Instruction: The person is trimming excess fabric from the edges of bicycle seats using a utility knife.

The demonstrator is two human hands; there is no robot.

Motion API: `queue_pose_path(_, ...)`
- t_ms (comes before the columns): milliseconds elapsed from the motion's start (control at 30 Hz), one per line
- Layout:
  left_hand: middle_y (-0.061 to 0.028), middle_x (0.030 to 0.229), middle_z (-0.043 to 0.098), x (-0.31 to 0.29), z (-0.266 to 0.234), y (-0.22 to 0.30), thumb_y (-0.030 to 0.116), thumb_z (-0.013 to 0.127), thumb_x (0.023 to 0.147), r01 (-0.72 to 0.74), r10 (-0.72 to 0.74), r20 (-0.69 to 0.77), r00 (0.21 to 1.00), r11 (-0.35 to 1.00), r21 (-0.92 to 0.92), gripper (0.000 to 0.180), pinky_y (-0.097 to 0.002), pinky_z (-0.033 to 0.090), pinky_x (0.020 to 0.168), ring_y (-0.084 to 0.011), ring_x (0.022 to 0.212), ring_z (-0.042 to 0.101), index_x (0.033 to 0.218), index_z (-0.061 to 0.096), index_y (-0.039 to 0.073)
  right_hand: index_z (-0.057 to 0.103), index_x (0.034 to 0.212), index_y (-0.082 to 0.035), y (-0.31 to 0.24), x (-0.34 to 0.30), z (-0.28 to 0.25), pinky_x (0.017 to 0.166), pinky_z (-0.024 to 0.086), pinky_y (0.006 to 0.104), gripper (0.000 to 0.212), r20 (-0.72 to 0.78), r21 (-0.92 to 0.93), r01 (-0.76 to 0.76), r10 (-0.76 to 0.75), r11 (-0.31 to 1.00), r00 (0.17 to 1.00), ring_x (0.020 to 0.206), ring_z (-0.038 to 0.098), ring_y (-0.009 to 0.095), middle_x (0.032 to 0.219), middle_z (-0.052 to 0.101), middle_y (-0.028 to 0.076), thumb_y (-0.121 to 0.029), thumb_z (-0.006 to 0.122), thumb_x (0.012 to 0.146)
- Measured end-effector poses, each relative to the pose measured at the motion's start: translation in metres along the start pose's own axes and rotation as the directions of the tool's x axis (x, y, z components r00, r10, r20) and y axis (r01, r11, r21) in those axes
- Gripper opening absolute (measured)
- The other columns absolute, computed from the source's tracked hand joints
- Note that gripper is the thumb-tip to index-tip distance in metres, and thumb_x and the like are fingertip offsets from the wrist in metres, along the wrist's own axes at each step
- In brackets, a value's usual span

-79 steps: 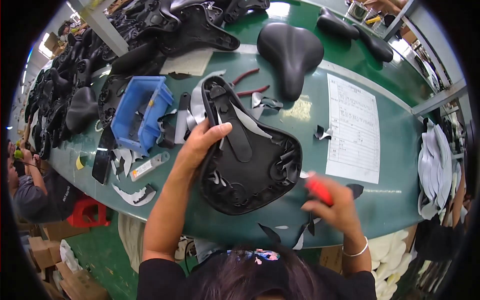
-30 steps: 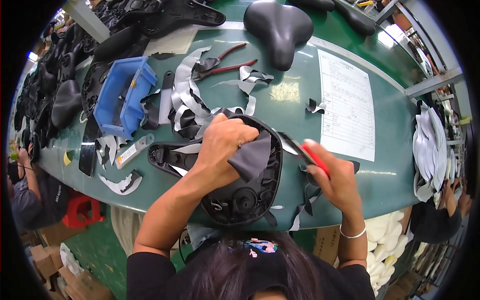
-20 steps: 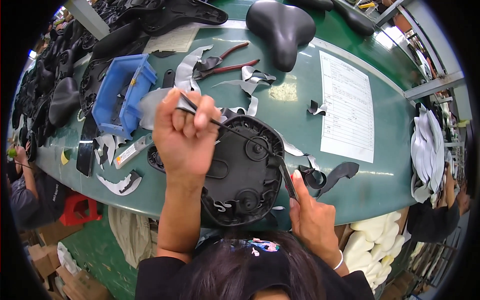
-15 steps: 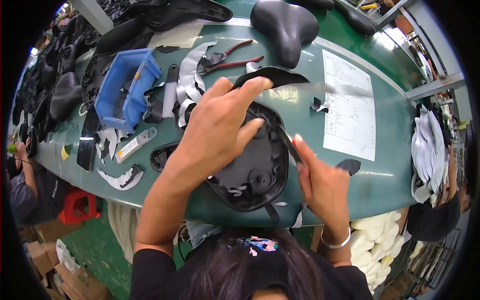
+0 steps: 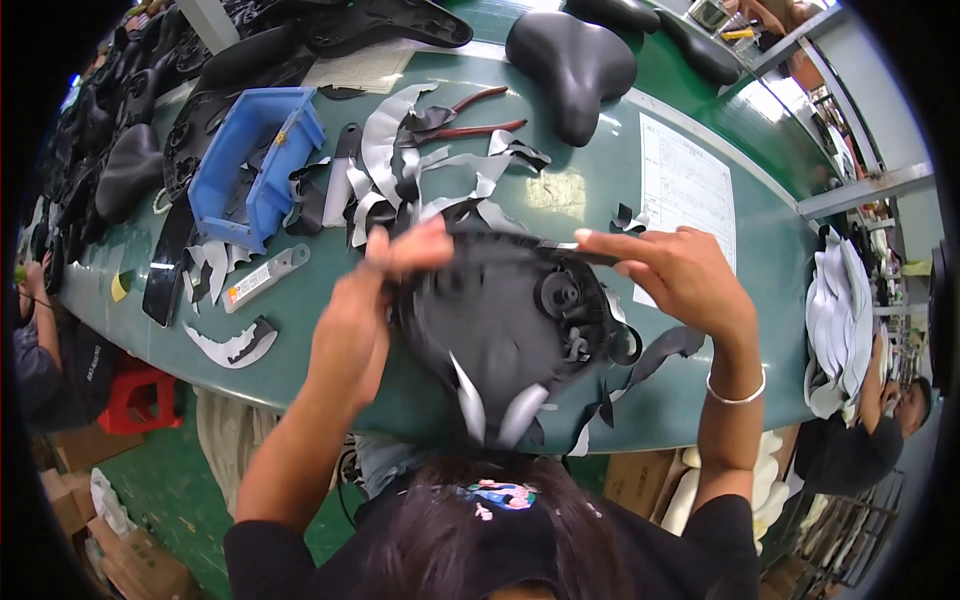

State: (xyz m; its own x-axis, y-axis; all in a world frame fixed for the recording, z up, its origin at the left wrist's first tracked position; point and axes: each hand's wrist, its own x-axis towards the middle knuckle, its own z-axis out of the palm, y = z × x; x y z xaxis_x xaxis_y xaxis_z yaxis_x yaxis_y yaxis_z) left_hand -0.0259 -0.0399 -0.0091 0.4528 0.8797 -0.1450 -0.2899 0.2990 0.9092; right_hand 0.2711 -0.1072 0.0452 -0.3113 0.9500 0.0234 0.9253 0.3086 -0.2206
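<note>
A black bicycle saddle lies underside up at the near edge of the table, somewhat blurred. Around its far left rim my left hand is closed, its fingertips smeared by motion. My right hand grips a knife, whose blade points left along the saddle's far rim. Dark trimmed strips lie to the right of the saddle. Beyond it are white and black offcuts and red-handled pliers.
A blue bin stands at the left, near a cutter with a pale handle. Finished-looking saddles lie at the back. A printed sheet lies right. Many black saddles pile up far left. Other people work at both sides.
The saddle has turned, and my left hand has moved left and down to its rim. My right hand has risen with the knife to the far rim. A cut strip now lies at right.
</note>
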Motion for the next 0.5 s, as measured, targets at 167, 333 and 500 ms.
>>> queue_pose_path(167,-0.0067,0.063,0.059,-0.026,-0.038,0.044,0.033,0.026,0.103,-0.309,0.343,0.224,0.912,0.935,-0.174,0.056,-0.0399,0.034,0.101,-0.0217,0.076,0.057,0.066,0.058,0.005,0.058,0.123,-0.032,-0.039,-0.008,-0.012,0.056,0.035,0.0356,0.045,0.135,-0.27,0.053,-0.017,0.961,0.991,0.049,0.047,0.022,0.057,0.048,0.003,-0.01,0.056,0.084)
queue_pose_path(333,-0.0072,0.087,0.058,-0.015,-0.123,0.108,0.015,0.04,0.094,-0.729,0.838,-0.17,0.518,0.537,0.425,0.025,-0.0286,0.048,0.056,-0.0173,0.083,0.056,0.101,0.058,-0.001,0.053,0.131,-0.025,-0.086,-0.065,-0.006,0.05,0.032,0.0351,0.055,0.105,-0.257,-0.151,0.183,0.955,0.977,0.044,0.044,0.022,0.054,0.044,0.003,-0.009,0.06,0.079)
queue_pose_path(500,-0.0111,0.103,0.065,0.063,-0.024,0.07,0.037,0.045,0.094,-0.393,-0.122,0.587,0.801,0.632,0.668,0.046,-0.0265,0.045,0.064,-0.0148,0.068,0.055,0.116,0.056,-0.001,0.05,0.134,-0.019,-0.084,-0.081,-0.003,0.049,0.034,0.0351,0.057,0.073,-0.203,-0.274,0.294,0.94,0.953,0.043,0.042,0.024,0.052,0.044,0.004,-0.011,0.063,0.08)
